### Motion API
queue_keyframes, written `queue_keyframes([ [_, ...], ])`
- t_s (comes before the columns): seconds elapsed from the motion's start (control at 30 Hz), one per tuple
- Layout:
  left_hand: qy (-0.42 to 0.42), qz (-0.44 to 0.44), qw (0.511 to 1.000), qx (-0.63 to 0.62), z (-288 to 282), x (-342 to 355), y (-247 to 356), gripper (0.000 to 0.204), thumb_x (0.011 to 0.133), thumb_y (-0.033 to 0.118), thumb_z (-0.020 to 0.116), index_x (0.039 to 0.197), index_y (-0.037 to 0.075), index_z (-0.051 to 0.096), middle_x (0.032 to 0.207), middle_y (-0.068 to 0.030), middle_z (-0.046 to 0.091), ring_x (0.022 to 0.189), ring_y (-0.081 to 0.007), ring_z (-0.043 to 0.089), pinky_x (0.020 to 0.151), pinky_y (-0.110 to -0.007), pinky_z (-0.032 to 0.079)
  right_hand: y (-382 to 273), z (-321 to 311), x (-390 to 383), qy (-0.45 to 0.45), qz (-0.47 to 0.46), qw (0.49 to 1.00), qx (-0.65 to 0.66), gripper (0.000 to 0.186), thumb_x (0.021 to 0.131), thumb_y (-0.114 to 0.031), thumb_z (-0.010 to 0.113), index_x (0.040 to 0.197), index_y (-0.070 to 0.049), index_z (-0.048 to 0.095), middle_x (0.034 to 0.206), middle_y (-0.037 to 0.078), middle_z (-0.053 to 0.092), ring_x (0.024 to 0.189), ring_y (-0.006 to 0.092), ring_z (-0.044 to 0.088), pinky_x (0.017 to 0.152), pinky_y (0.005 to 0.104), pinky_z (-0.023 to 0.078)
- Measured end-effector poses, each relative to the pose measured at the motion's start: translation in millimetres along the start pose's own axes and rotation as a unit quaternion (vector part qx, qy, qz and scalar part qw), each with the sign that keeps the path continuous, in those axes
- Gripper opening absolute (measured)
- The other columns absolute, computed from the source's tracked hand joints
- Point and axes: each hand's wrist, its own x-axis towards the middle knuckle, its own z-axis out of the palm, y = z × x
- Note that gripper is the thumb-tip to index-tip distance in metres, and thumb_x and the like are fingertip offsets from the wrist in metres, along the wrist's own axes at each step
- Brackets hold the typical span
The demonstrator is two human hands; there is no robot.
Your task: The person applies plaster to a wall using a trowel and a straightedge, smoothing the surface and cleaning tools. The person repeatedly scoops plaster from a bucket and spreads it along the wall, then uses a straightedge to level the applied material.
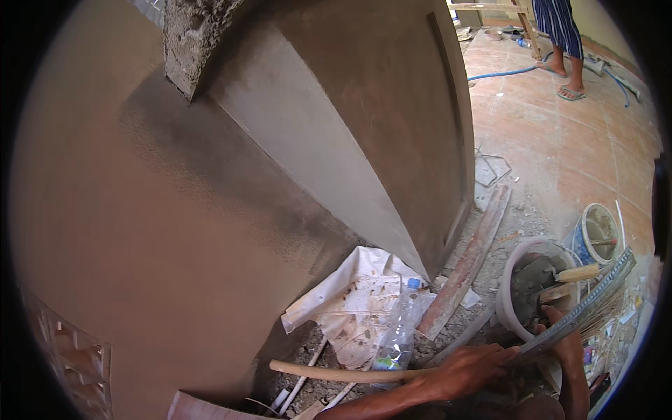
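Note:
A long grey metal strip (584, 302), with small holes along one edge, slants up to the right across the lower right. At its lower end my left hand (472, 371) is closed, its fingertips on the strip. Farther along, my right hand (560, 329) grips the strip from below, partly hidden behind it. A wooden stick (343, 372) runs to my left wrist; whether that hand holds it too, I cannot tell. Beside my right hand stands a pale bucket (509, 294) of wet grey mortar (533, 275), with a wooden-handled tool (579, 273) at its rim.
A clear plastic bottle (399, 329) with a blue cap rests against a stained white sheet (357, 280). A mortar-smeared board (469, 262) lies along the brown plastered wall (392, 105). Behind the bucket stands a blue-and-white pail (600, 234). Another person (570, 63) stands near a blue hose (500, 74).

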Motion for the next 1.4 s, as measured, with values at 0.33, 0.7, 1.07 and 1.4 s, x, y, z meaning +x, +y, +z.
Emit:
queue_keyframes([
  [0.33, 0.024, -0.047, 0.998, -0.025, 19, -10, -12, 0.056, 0.083, 0.004, 0.066, 0.134, -0.002, 0.045, 0.095, -0.0197, 0.058, 0.076, -0.0369, 0.059, 0.067, -0.044, 0.047, 22, 8, 13, 0.016, -0.019, 0.996, 0.082, 0.039, 0.067, -0.005, 0.069, 0.105, -0.002, 0.059, 0.092, 0.018, 0.06, 0.083, 0.0386, 0.058, 0.074, 0.0453, 0.045],
  [0.7, 0.23, -0.224, 0.932, -0.172, 18, -23, -19, 0.046, 0.092, 0.011, 0.063, 0.13, -0.007, 0.045, 0.108, -0.0127, 0.065, 0.096, -0.0165, 0.061, 0.085, -0.03, 0.048, 36, -38, -14, 0.086, 0.011, 0.995, 0.046, 0.053, 0.077, -0.009, 0.071, 0.129, -0.01, 0.058, 0.117, 0.016, 0.062, 0.112, 0.0334, 0.055, 0.099, 0.0404, 0.041],
  [1.07, 0.239, -0.346, 0.852, -0.312, 14, -10, -26, 0.051, 0.092, 0.033, 0.066, 0.126, -0.001, 0.049, 0.084, -0.0048, 0.06, 0.055, -0.0092, 0.051, 0.047, -0.022, 0.041, 50, -23, -40, 0.041, 0.134, 0.811, 0.568, 0.043, 0.082, -0.006, 0.064, 0.123, 0.005, 0.055, 0.097, 0.009, 0.062, 0.075, 0.0092, 0.062, 0.065, 0.0215, 0.048],
  [1.4, 0.137, -0.357, 0.664, -0.642, 13, 5, -7, 0.038, 0.101, 0.025, 0.049, 0.132, 0.003, 0.045, 0.087, -0.0128, 0.053, 0.045, -0.0135, 0.045, 0.041, -0.025, 0.039, 22, -2, -15, 0.151, -0.035, 0.809, 0.568, 0.046, 0.086, -0.007, 0.06, 0.13, 0.001, 0.05, 0.096, 0.008, 0.062, 0.077, 0.0144, 0.061, 0.07, 0.0245, 0.049],
])
